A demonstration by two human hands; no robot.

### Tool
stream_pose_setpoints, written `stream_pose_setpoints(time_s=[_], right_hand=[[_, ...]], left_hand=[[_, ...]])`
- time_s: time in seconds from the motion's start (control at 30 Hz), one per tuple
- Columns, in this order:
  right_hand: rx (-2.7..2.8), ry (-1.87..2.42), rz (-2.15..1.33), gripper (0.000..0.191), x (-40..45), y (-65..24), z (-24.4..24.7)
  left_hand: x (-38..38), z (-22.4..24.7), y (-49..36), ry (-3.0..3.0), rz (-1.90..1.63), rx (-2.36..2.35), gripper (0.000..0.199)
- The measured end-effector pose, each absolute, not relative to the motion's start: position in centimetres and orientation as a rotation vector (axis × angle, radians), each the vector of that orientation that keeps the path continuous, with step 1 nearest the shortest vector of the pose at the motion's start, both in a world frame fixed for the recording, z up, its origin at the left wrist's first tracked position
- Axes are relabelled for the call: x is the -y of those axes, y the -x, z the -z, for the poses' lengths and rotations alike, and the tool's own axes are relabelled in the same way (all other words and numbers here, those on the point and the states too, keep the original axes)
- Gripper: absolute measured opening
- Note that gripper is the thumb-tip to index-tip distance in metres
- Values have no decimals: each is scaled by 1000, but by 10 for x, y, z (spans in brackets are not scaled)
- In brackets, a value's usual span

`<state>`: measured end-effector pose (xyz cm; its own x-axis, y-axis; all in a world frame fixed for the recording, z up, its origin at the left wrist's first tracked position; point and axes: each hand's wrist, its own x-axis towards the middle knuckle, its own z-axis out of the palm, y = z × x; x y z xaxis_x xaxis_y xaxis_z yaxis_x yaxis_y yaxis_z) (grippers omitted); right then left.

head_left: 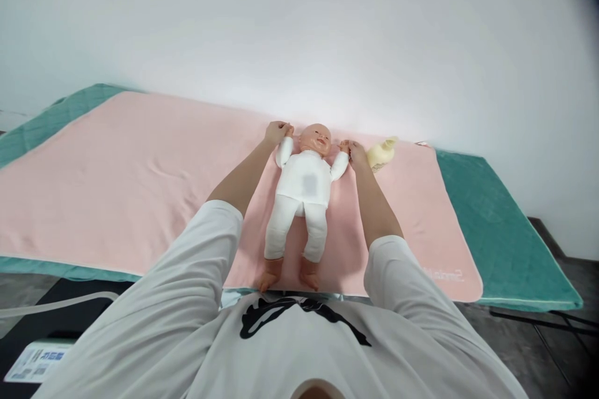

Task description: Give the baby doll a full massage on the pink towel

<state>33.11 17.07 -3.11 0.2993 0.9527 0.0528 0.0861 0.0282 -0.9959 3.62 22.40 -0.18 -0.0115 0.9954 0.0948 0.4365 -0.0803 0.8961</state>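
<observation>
A baby doll (306, 177) in a white cloth body lies on its back on the pink mat, feet toward me. Its head is turned slightly to the right, and a grey square patch marks its belly. My left hand (277, 132) is closed around the doll's hand on the left side, level with its head. On the other side, my right hand (358, 153) pinches the doll's other hand, so both doll arms are bent upward. A pale yellow bottle (382, 153) lies just right of my right hand, apart from it.
The pink mat (116, 181) covers most of a table spread with a green quilted cover (505, 230). A white wall (299, 31) stands directly behind. At lower left are a black surface (70, 299), a pale hose (60, 305) and a labelled white box (37, 361).
</observation>
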Motion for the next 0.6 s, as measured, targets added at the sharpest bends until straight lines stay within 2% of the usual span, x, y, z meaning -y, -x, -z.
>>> stream_pose_setpoints(time_s=[0.2, 0.43, 0.6], right_hand=[[1066, 1294, -888, 18, -161, -327, 5], [1393, 1481, -595, 28, -113, -332, -45], [1464, 1586, -451, 35, -57, -329, -67]], left_hand=[[-209, -25, -33, -1668, -1126, -1515, 27], [-165, -74, -20, -1917, -1102, -1722, 28], [-128, -82, -2, -1917, -1105, -1864, 25]])
